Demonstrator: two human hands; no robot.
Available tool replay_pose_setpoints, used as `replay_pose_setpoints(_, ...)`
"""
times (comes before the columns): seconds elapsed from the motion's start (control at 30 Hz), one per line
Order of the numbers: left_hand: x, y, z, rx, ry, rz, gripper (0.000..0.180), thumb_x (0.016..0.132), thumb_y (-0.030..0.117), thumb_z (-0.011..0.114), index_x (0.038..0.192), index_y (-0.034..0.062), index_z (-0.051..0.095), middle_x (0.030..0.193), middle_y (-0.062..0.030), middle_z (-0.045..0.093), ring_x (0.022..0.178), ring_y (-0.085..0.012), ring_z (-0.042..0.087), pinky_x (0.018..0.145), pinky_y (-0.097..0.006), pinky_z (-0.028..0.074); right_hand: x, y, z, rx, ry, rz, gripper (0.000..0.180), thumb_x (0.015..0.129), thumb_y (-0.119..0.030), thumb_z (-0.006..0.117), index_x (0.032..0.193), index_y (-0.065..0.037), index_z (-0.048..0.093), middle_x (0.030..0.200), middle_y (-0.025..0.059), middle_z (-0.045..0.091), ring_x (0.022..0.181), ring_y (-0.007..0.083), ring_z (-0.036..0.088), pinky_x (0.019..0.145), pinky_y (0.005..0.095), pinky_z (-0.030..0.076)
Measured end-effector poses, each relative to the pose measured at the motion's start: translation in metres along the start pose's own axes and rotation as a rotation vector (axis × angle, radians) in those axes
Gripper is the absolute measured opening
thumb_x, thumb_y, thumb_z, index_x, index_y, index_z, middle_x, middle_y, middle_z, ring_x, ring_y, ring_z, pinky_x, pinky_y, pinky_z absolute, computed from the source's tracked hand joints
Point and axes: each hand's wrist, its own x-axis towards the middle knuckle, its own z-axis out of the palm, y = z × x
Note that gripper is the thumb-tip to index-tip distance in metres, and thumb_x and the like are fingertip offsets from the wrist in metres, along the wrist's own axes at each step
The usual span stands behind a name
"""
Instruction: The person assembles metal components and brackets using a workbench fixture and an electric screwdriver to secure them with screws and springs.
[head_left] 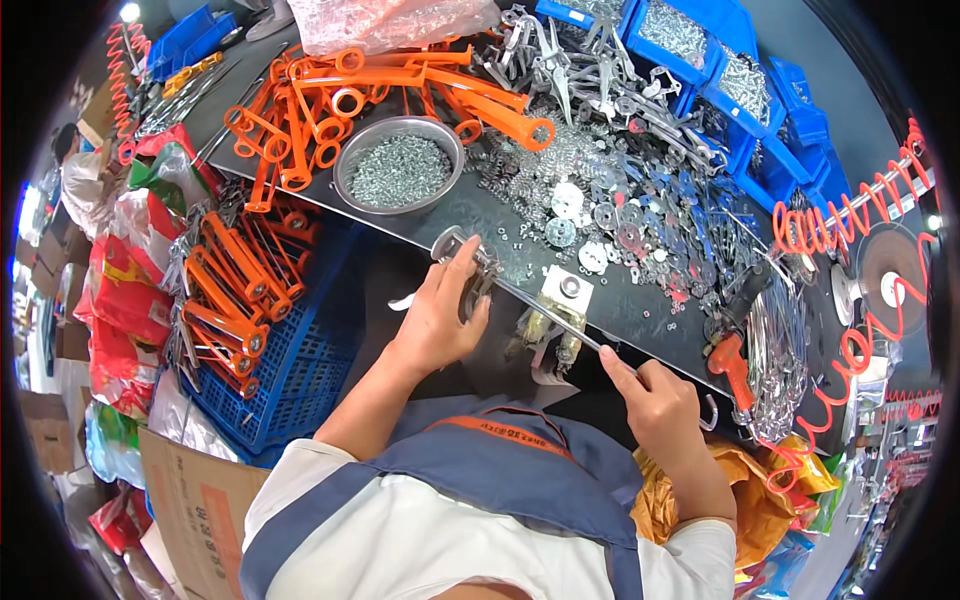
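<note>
My left hand [440,312] is closed around a small silver metal fitting with a round ring [455,242] at the table's front edge. From that fitting a thin metal rod [548,314] runs down to the right. My right hand [660,408] grips the rod near its other end, and a bent metal hook [710,412] sticks out beyond that hand. Under the middle of the rod, at the edge, stands a small pale block with a metal ring [569,287] on it. How the fitting meets the rod is partly hidden by my left fingers.
A metal bowl of small screws [400,170], orange ring-ended frames [300,110], loose springs [540,165], round discs [630,225] and silver levers [580,60] cover the table. Blue bins [735,90] stand behind. An orange-handled power tool [732,370] lies right; a blue crate [285,400] is left.
</note>
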Motion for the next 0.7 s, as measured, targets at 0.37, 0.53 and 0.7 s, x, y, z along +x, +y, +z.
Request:
replay_pose_setpoints(0.37, 0.012, 0.032, 0.034, 0.297, -0.587, 0.432, 0.069, 0.072, 0.007, 0.067, 0.13, -0.0079, 0.034, 0.122, -0.0262, 0.047, 0.113, -0.0384, 0.048, 0.1, -0.05, 0.033, 0.017, -0.035, 0.109, 1.267, 0.32, 0.525, 0.039, 0.083, -0.012, 0.066, 0.118, 0.0, 0.052, 0.067, 0.0051, 0.059, 0.057, 0.0079, 0.052, 0.052, 0.0229, 0.042)
replay_pose_setpoints(0.53, 0.017, 0.06, 0.009, 0.374, -0.136, 0.777, 0.048, 0.074, 0.004, 0.064, 0.12, -0.0022, 0.051, 0.118, -0.0162, 0.058, 0.109, -0.0313, 0.057, 0.102, -0.054, 0.032, 0.053, -0.018, 0.085, 1.163, 0.428, 0.561, 0.019, 0.081, -0.008, 0.066, 0.094, 0.0, 0.055, 0.065, 0.0039, 0.057, 0.05, 0.009, 0.051, 0.047, 0.0244, 0.041)
replay_pose_setpoints(0.7, 0.017, 0.064, -0.028, 0.087, -0.437, 0.266, 0.065, 0.061, 0.004, 0.076, 0.121, -0.0014, 0.053, 0.108, -0.0164, 0.063, 0.1, -0.0335, 0.061, 0.092, -0.04, 0.044, 0.039, -0.021, 0.063, 2.118, 0.17, 0.563, 0.011, 0.079, 0.002, 0.062, 0.079, -0.004, 0.053, 0.058, -0.0002, 0.051, 0.045, 0.0035, 0.043, 0.038, 0.0197, 0.027)
